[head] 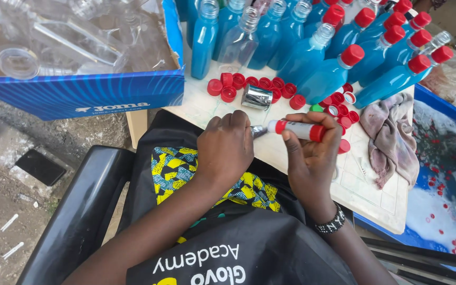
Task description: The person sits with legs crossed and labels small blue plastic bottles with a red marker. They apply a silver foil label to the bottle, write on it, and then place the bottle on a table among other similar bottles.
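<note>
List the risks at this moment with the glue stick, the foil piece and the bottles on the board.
1. The filled blue bottles lean crowded together; some stand uncapped, so a bump might spill liquid over the board.
2. The loose red caps lie close to both hands and may get swept off.
3. The right hand holds the glue stick while the left hand pinches the small foil piece; it may tear or slip.

Single view from a camera worn on the person's head, facing steeply downward and slightly forward, close above the lap. The work board (365,195) fills the centre; bottles line the top edge, bare ground the left. No second view overlaps.
</note>
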